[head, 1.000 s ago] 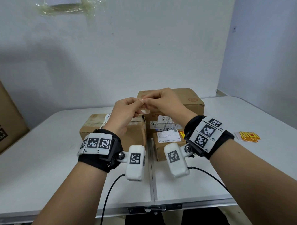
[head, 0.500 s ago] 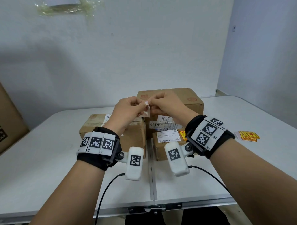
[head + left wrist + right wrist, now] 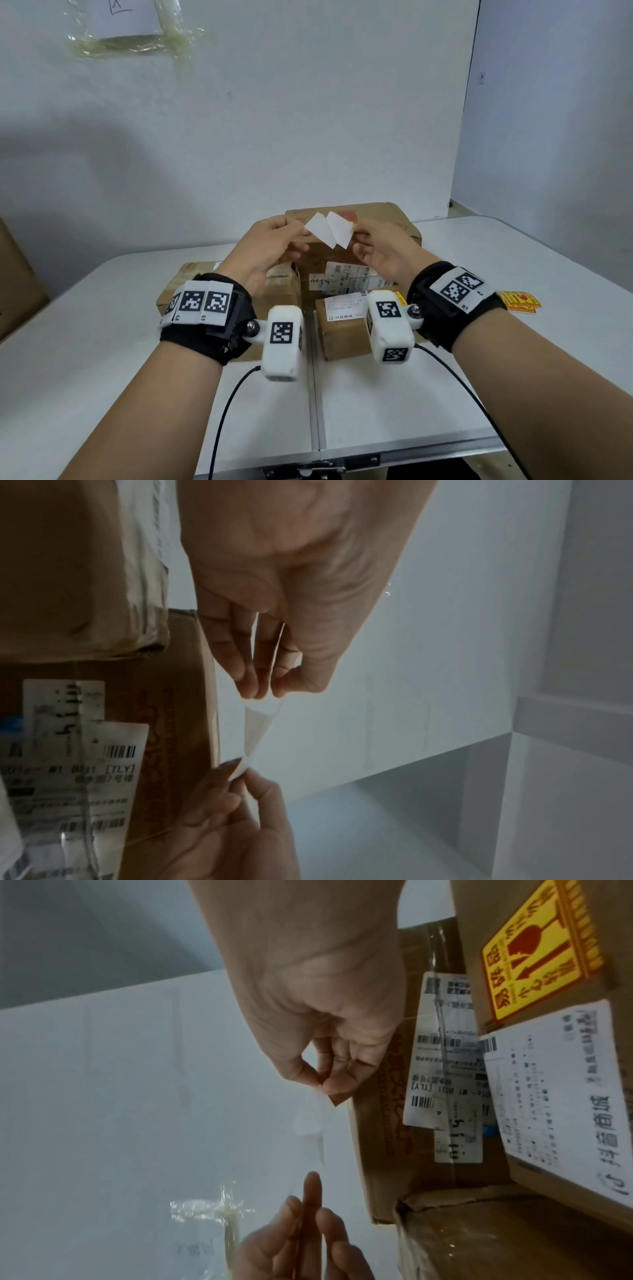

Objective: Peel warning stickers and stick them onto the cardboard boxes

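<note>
My left hand [image 3: 303,233] and right hand [image 3: 356,233] are raised above the cardboard boxes. The left pinches a white backing paper [image 3: 320,230]. The right pinches the warning sticker [image 3: 340,233], white underside toward me, a yellow edge at the fingertips. The two sheets spread in a V, joined at the bottom. In the left wrist view, my left hand [image 3: 263,693] pinches the paper [image 3: 257,729] from above. In the right wrist view, my right hand [image 3: 323,1087] pinches the sticker's reddish corner [image 3: 337,1099]. Below stand a large box [image 3: 380,219], a left box [image 3: 191,279] and a small front box [image 3: 342,334].
The small front box carries a yellow warning sticker [image 3: 541,953] beside a white shipping label [image 3: 555,1096]. A stack of yellow stickers [image 3: 520,301] lies on the white table [image 3: 85,342] at the right. A big carton [image 3: 17,284] stands at the far left.
My hands have drawn apart and risen slightly. The sticker and its backing, pressed together a second ago, have peeled open into two white flaps.
</note>
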